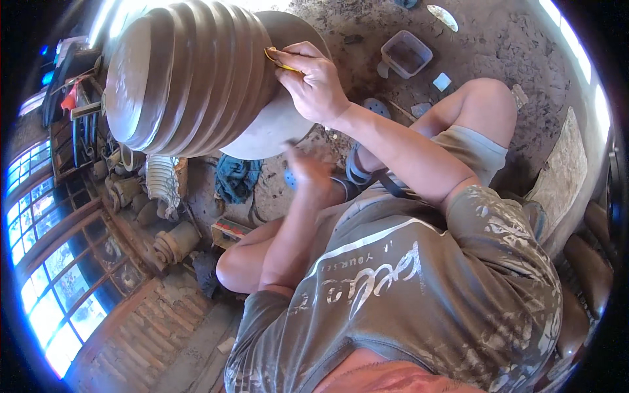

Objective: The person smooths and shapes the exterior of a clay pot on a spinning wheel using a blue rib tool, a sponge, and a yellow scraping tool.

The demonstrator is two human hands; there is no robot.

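Note:
A large, wet-looking clay pot point(196, 78) with ridges around its wall fills the upper left. Beside it, a pale round surface point(268, 134) shows below my right hand, partly hidden by the pot. My right hand point(311, 78) pinches a small, thin yellow tool point(283, 63), its tip at the pot's ridged wall; the exact kind is too small to tell. Lower down, my left hand point(309, 167) is smeared by motion near my bent leg, apart from the pot. Its fingers cannot be made out.
A clear plastic tub point(406, 54) sits on the dirt floor at the upper right, near a light blue block point(441, 81). A dark teal cloth point(237, 178) lies below the pot. Clay pieces point(175, 242) crowd the left, by the windows. A board point(562, 167) leans at the right.

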